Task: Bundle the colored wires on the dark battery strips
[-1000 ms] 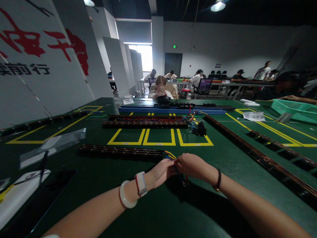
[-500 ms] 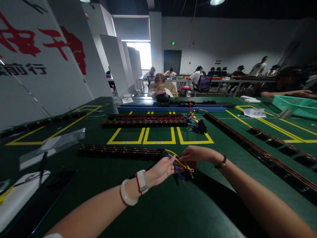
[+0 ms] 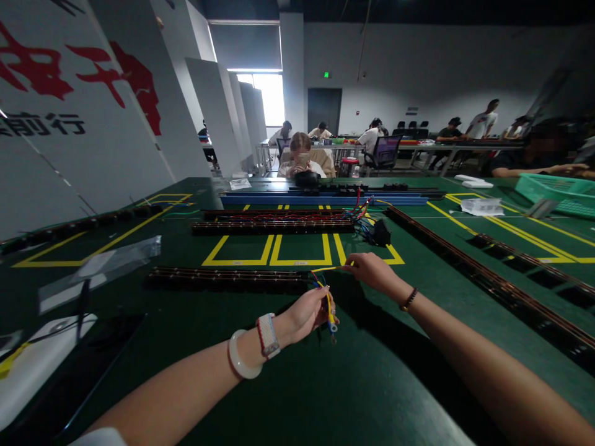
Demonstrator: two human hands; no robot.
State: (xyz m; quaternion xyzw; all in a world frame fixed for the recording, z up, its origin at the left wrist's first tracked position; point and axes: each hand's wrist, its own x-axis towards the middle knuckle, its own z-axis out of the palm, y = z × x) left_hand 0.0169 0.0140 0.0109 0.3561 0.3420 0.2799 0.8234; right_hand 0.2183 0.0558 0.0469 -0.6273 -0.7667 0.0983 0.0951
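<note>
Head view is showing a clear plastic bag (image 3: 111, 265) lying at far left on the green table (image 3: 288, 396). Just right of it, a long dark rail (image 3: 227, 279) is lying flat, coloured wires (image 3: 324, 296) trailing from its right end. The left hand (image 3: 309, 313) is pinching those wires, while the right hand (image 3: 372, 271) is gripping one yellow wire (image 3: 332, 268), stretching it sideways.

Background's busy: a teal basket (image 3: 555, 192) far right, blue rail (image 3: 325, 200) across the green table (image 3: 288, 396), someone seated (image 3: 304, 162) behind it, clear plastic bag (image 3: 100, 269) on the left.
</note>
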